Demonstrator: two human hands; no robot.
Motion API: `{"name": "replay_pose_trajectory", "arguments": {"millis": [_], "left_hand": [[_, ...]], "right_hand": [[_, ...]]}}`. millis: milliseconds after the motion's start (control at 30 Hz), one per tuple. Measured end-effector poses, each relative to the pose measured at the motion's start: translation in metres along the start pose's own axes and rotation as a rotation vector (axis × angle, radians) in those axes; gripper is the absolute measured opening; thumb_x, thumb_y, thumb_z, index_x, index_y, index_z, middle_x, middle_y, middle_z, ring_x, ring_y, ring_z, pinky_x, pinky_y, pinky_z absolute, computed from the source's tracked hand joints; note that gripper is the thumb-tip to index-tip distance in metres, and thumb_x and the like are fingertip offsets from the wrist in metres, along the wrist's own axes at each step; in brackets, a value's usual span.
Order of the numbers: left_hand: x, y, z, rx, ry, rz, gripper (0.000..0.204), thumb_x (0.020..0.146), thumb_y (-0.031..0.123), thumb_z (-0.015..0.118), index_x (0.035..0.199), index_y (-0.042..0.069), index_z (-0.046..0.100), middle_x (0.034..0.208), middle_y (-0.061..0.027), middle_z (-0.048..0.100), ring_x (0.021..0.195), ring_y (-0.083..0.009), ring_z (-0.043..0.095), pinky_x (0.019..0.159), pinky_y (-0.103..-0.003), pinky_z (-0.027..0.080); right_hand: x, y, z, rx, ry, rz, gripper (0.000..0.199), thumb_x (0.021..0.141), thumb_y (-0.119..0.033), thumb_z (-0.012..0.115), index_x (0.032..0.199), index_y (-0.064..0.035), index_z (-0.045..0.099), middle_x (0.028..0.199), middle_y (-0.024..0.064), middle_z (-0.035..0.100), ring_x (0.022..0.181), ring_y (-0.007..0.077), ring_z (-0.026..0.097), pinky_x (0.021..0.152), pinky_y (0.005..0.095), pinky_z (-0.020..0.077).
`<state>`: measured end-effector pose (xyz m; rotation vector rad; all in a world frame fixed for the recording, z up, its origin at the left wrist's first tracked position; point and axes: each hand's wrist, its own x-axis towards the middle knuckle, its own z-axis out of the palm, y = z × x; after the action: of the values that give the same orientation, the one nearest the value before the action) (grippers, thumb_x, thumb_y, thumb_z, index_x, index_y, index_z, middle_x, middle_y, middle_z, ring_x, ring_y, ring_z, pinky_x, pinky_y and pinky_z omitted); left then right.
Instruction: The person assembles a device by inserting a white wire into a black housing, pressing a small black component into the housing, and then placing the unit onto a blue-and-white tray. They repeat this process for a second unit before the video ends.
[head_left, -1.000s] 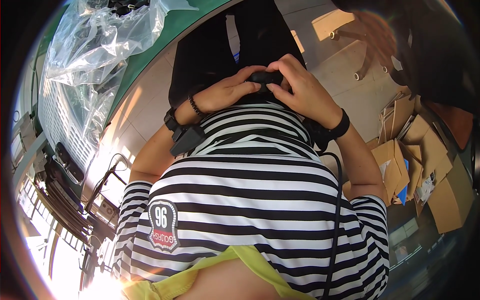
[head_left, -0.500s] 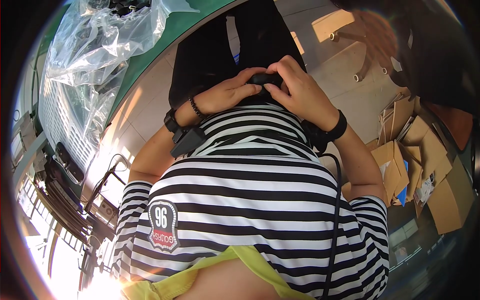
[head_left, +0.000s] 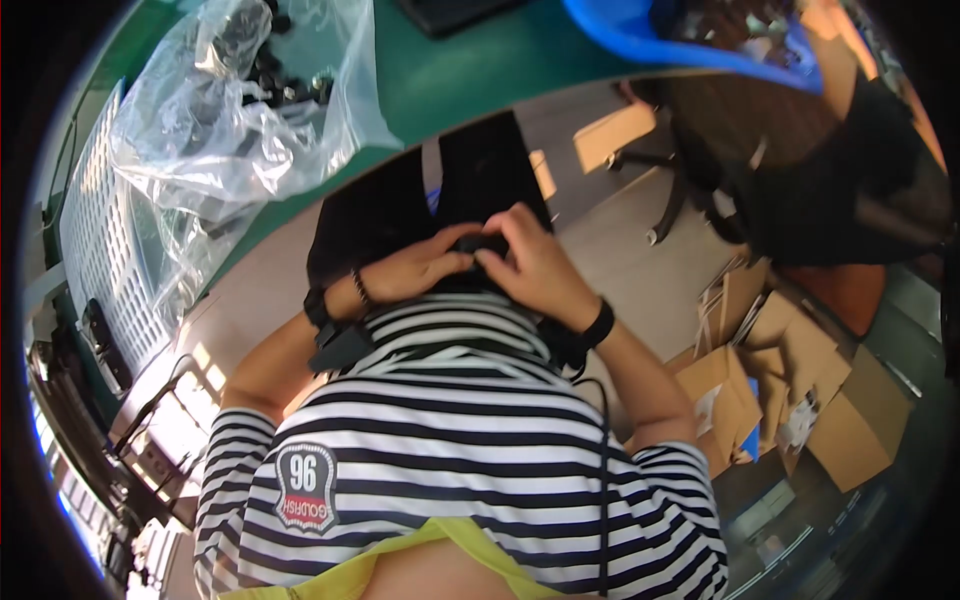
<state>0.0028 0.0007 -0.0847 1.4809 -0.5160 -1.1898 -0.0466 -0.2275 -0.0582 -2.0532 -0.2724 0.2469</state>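
gripping a small black part between both hands, fingertips pinched on it from either side: left hand from the left, right hand from the right, held low over the lap, just above the striped shirt. wore black wristbands on both wrists. up and left of the hands lay a clear bag of dark parts on a green table; cardboard boxes well off to the right.
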Motion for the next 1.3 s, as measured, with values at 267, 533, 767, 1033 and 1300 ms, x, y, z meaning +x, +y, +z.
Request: {"name": "replay_pose_trajectory", "arguments": {"millis": [267, 533, 767, 1033, 1300], "left_hand": [[0.001, -0.023, 0.008, -0.007, 0.026, 0.072, 0.06, 0.104, 0.027, 0.05, 0.156, 0.004, 0.032, 0.15, -0.0197, 0.045, 0.14, -0.0273, 0.044, 0.117, -0.037, 0.034], [-0.011, 0.003, -0.007, -0.26, -0.026, 0.01, 0.062, 0.104, 0.025, 0.051, 0.158, 0.005, 0.029, 0.148, -0.0127, 0.049, 0.137, -0.0196, 0.045, 0.116, -0.033, 0.035], [-0.03, 0.004, -0.013, -0.777, -0.127, 0.094, 0.066, 0.1, 0.033, 0.057, 0.157, 0.008, 0.036, 0.135, -0.0049, 0.054, 0.112, -0.0113, 0.054, 0.095, -0.028, 0.046], [-0.032, -0.034, -0.023, -1.113, -0.278, 0.382, 0.054, 0.106, 0.034, 0.049, 0.151, 0.006, 0.039, 0.137, -0.0147, 0.057, 0.114, -0.0261, 0.064, 0.104, -0.046, 0.051], [-0.01, -0.061, -0.034, -1.205, -0.063, 0.296, 0.036, 0.106, 0.03, 0.05, 0.131, 0.005, 0.053, 0.123, -0.0138, 0.061, 0.108, -0.0267, 0.064, 0.102, -0.047, 0.052]], "right_hand": [[-0.004, -0.012, 0.001, 0.007, -0.079, 0.127, 0.033, 0.091, -0.015, 0.07, 0.115, -0.0025, 0.05, 0.105, 0.0155, 0.053, 0.076, 0.03, 0.061, 0.067, 0.0377, 0.0507], [0.014, -0.033, -0.018, 0.007, -0.217, 0.087, 0.039, 0.091, -0.018, 0.073, 0.12, -0.0016, 0.052, 0.109, 0.0132, 0.054, 0.074, 0.0244, 0.06, 0.066, 0.033, 0.0504], [0.031, -0.081, -0.03, -0.097, -0.382, -0.059, 0.045, 0.089, -0.02, 0.079, 0.125, -0.0026, 0.058, 0.111, 0.01, 0.06, 0.09, 0.0172, 0.064, 0.07, 0.0269, 0.0516], [0.083, -0.234, -0.09, -0.487, -0.304, -0.137, 0.036, 0.081, -0.007, 0.079, 0.114, -0.0031, 0.064, 0.102, 0.0128, 0.065, 0.081, 0.0251, 0.068, 0.067, 0.0327, 0.0537], [0.333, -0.26, -0.086, -0.216, 0.007, -0.315, 0.046, 0.094, -0.01, 0.072, 0.134, -0.0016, 0.05, 0.094, 0.0032, 0.064, 0.061, 0.006, 0.054, 0.054, 0.0227, 0.0499]]}}
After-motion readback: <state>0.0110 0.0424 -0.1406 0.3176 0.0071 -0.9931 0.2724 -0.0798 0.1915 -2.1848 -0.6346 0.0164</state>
